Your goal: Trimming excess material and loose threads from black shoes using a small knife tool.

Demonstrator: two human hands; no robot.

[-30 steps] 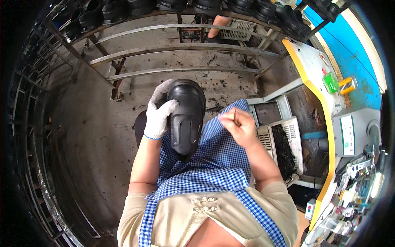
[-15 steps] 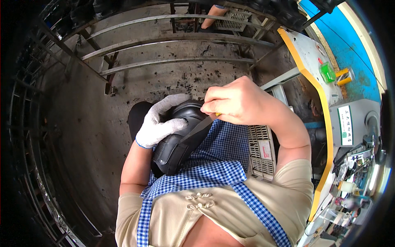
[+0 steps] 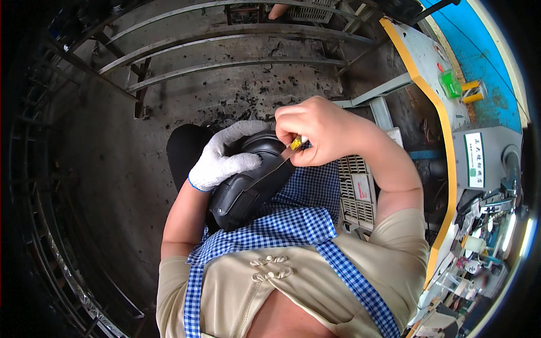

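A black leather shoe (image 3: 230,204) with a strap and a small metal stud rests over my lap, its toe pointing away from me. My left hand (image 3: 221,163), in a white knit glove, wraps round the shoe's far left side, thumb lying across its upper. Bare and closed, my right hand (image 3: 318,132) grips a thin-bladed knife (image 3: 296,144) with yellow on its handle. The blade slants down and left over the shoe's right side. Whether its edge touches the leather, I cannot tell.
Metal rack bars (image 3: 236,34) cross the far side. Beside my right thigh stands a cream plastic crate (image 3: 356,194). A yellow-edged worktable (image 3: 420,73) runs along the right, bearing a grey machine (image 3: 490,158) and a green container (image 3: 449,84). Black scraps litter the floor.
My right hand has rolled and shifted slightly left, showing more of the knife's yellow handle. The blade now appears nearly edge-on. My left hand still holds the shoe. The whole view has shifted a little.
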